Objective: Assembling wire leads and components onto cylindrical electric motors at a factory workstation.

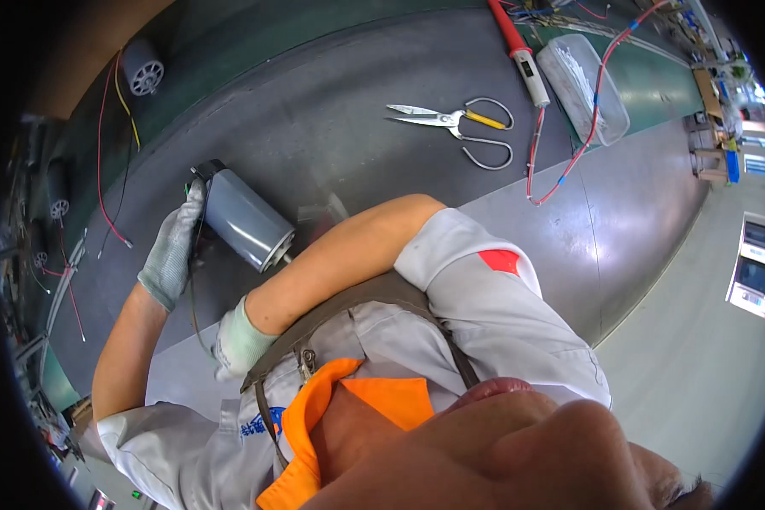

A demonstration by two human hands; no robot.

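Note:
A grey cylindrical motor (245, 217) lies tilted on the dark work surface, its shaft end toward my right forearm. My left hand (177, 246), in a pale knit glove, is closed at the motor's far left end, fingertips at the black end piece (206, 169). A thin dark cable (193, 297) hangs from that end and runs down to my right hand (241, 342). That hand, gloved too, is drawn in close to my waist and closed on the cable; its fingertips are partly hidden. My right forearm crosses in front of the motor's shaft.
Scissors (450, 119) with a yellow-wrapped handle lie beyond my right arm. Farther right are a red-and-white handheld tool (525, 72) with a red cable and a clear plastic box (582, 89) of white pieces. Another motor (143, 68) with loose wires stands at the far left.

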